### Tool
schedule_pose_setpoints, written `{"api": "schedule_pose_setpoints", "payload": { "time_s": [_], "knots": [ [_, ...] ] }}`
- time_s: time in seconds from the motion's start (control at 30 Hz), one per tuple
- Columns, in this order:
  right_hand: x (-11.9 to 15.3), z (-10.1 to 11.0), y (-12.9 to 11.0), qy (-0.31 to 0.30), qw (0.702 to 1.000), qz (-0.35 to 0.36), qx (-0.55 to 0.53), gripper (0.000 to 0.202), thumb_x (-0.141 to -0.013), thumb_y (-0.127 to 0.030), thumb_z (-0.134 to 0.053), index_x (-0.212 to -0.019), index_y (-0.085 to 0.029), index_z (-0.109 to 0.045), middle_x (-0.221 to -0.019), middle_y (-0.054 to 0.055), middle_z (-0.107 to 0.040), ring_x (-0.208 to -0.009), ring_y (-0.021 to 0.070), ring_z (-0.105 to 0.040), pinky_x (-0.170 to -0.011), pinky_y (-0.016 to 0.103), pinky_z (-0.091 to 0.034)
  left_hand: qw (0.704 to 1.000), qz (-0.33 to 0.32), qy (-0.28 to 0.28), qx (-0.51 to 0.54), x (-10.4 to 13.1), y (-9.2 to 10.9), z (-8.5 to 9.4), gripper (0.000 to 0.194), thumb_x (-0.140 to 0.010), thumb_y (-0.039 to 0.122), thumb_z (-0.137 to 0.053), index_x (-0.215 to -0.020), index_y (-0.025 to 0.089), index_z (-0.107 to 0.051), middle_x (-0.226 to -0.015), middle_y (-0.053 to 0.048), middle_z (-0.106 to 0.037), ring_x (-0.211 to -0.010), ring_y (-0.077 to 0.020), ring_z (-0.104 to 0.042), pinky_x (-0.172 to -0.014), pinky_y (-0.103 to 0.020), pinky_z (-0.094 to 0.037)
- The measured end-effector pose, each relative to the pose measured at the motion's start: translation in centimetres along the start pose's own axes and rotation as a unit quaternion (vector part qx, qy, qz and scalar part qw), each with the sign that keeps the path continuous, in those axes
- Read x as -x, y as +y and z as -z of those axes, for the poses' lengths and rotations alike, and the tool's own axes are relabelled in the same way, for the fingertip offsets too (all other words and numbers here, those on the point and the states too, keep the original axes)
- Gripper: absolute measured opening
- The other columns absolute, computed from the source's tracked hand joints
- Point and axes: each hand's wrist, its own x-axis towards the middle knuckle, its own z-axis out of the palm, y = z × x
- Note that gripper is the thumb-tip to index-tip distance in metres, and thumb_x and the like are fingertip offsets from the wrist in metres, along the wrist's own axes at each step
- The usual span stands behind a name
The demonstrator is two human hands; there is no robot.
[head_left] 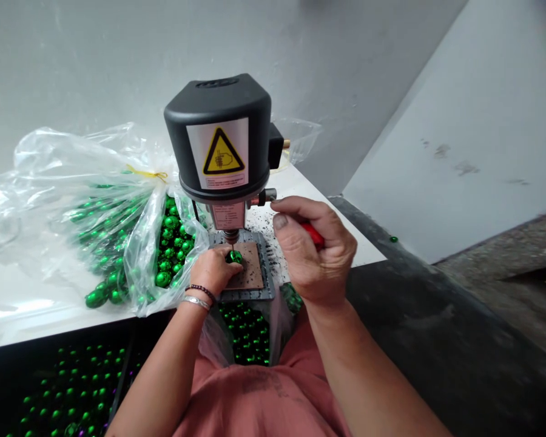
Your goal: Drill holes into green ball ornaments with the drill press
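My left hand (pixel 210 271), with a beaded bracelet and a silver one at the wrist, pinches a shiny green bauble (pixel 235 258) on the brown board of the drill press base (pixel 252 276). Directly above the bauble is the thin drill bit (pixel 232 247), its tip at or very near the top; contact cannot be made out. To the right of the black drill press (pixel 217 145), my right hand (pixel 318 255) is closed around a red knob (pixel 313 235), mostly hidden by the fingers.
A clear plastic bag (pixel 136 243) full of green baubles lies on the white table (pixel 27 328) at left. Dark shavings are scattered round the base. More baubles (pixel 246 334) fill a bag below the table edge, and a dark container (pixel 68 388) holds others at lower left.
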Motion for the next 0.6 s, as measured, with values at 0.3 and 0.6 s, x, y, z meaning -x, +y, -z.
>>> {"api": "schedule_pose_setpoints", "payload": {
  "time_s": [0.3, 0.6],
  "knots": [
    [2.1, -0.5, 1.9, 0.019, 0.999, 0.003, -0.039, 0.022, -0.077, -0.011, -0.05, -0.09, -0.023, -0.062, -0.074, -0.004, -0.06, -0.064, 0.0049, -0.054, -0.061, 0.021, -0.045, 1.0, -0.007, 0.002, 0.003, 0.0, 0.0, 0.1, 0.028, -0.068, 0.043, -0.061, -0.091, 0.028, -0.068, -0.09, -0.003, -0.071, -0.082, -0.0218, -0.063, -0.064, -0.026, -0.041],
    [0.0, -0.7, 0.7, 0.043, 0.999, -0.002, 0.011, 0.016, -0.08, -0.018, -0.051, -0.091, -0.022, -0.061, -0.074, -0.004, -0.06, -0.062, 0.0043, -0.055, -0.061, 0.02, -0.047, 1.0, -0.005, 0.004, 0.011, 0.3, -0.1, 0.0, 0.027, -0.07, 0.041, -0.06, -0.091, 0.026, -0.068, -0.09, -0.004, -0.071, -0.08, -0.0206, -0.063, -0.064, -0.026, -0.041]
  ]
}}
